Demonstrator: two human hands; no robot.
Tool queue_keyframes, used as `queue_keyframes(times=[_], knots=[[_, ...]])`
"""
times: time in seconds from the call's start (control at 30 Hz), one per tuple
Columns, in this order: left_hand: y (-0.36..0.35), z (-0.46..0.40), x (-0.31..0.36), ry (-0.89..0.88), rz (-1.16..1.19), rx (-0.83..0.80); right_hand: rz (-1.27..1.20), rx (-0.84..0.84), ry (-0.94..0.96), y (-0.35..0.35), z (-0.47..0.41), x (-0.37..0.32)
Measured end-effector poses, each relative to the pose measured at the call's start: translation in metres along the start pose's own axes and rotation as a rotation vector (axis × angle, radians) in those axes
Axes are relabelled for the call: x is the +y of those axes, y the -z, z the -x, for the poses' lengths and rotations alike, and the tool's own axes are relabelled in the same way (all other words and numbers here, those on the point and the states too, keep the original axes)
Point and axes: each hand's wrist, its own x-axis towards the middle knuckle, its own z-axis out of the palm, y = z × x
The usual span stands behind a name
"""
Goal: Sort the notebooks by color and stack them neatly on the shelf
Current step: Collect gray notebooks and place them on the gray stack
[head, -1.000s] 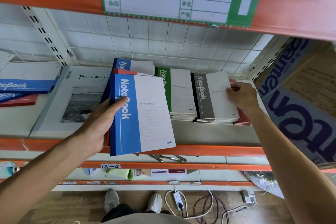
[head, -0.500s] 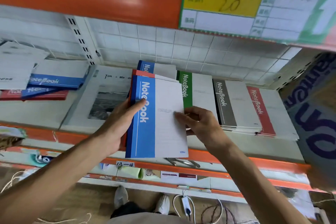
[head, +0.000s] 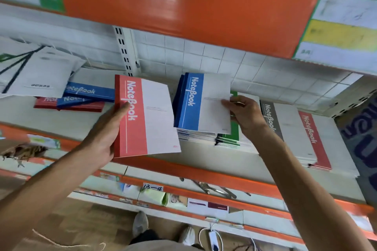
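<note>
Head view: an orange-edged white shelf [head: 204, 157] backed by white tiled wall [head: 204, 55], wooden floor [head: 67, 228] below. The left hand [head: 104, 134] grips a red notebook [head: 142, 116] near the shelf's front edge; the right hand [head: 244, 114] pinches a blue notebook [head: 202, 102] atop the blue stack [head: 195, 135], with grey and red stacks to the right.

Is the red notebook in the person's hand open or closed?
Closed. The red notebook shows only its front cover, no inside pages, and the left hand holds it by the spine edge.
</note>
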Motion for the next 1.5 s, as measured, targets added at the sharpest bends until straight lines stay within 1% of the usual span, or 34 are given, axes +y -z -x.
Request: queue_keyframes(times=[0.17,0.4,0.6,0.73,0.8,0.87,0.9,0.97,1.0,1.03,1.1,1.13,1.17,1.23,1.3,1.37,1.5], knots=[[0.025,-0.006,0.007,-0.001,0.015,0.061,0.058,0.052,-0.012,-0.016,-0.029,0.001],[0.045,-0.013,0.011,-0.001,0.022,0.098,0.167,0.099,-0.022,-0.025,-0.034,0.001],[0.052,-0.021,0.014,0.008,0.013,0.058,0.596,0.248,0.086,-0.027,-0.031,0.005],[0.056,-0.026,0.016,0.007,0.009,0.026,0.719,0.261,0.135,-0.03,-0.029,0.01],[0.056,-0.027,0.016,-0.002,0.01,0.007,0.831,0.275,0.154,-0.029,-0.027,0.009],[0.055,-0.029,0.017,-0.01,0.008,-0.009,1.005,0.318,0.219,-0.032,-0.018,0.006],[0.054,-0.029,0.017,-0.014,0.009,-0.02,1.032,0.33,0.285,-0.035,-0.011,0.003],[0.051,-0.029,0.019,-0.024,0.015,-0.045,0.949,0.279,0.441,-0.049,0.01,-0.003],[0.048,-0.028,0.02,-0.026,0.02,-0.06,0.861,0.195,0.475,-0.058,0.023,-0.005],[0.044,-0.027,0.021,-0.031,0.022,-0.079,0.747,0.075,0.449,-0.068,0.036,-0.006],[0.036,-0.025,0.022,-0.038,0.022,-0.125,0.467,-0.18,0.245,-0.087,0.063,-0.005],[0.031,-0.024,0.023,-0.04,0.022,-0.151,0.335,-0.26,0.137,-0.093,0.073,-0.004],[0.026,-0.023,0.023,-0.048,0.017,-0.176,0.232,-0.3,0.061,-0.097,0.081,-0.003],[0.015,-0.022,0.021,-0.079,-0.003,-0.239,0.131,-0.285,0.018,-0.096,0.093,0.001],[0.004,-0.022,0.017,-0.137,-0.061,-0.308,0.096,-0.208,0.028,-0.086,0.099,0.007],[-0.007,-0.023,0.012,-0.22,-0.176,-0.395,0.08,-0.117,0.052,-0.069,0.101,0.016],[-0.032,-0.024,0.007,-0.345,-0.416,-0.618,0.236,0.1,0.193,-0.017,0.103,0.023]])
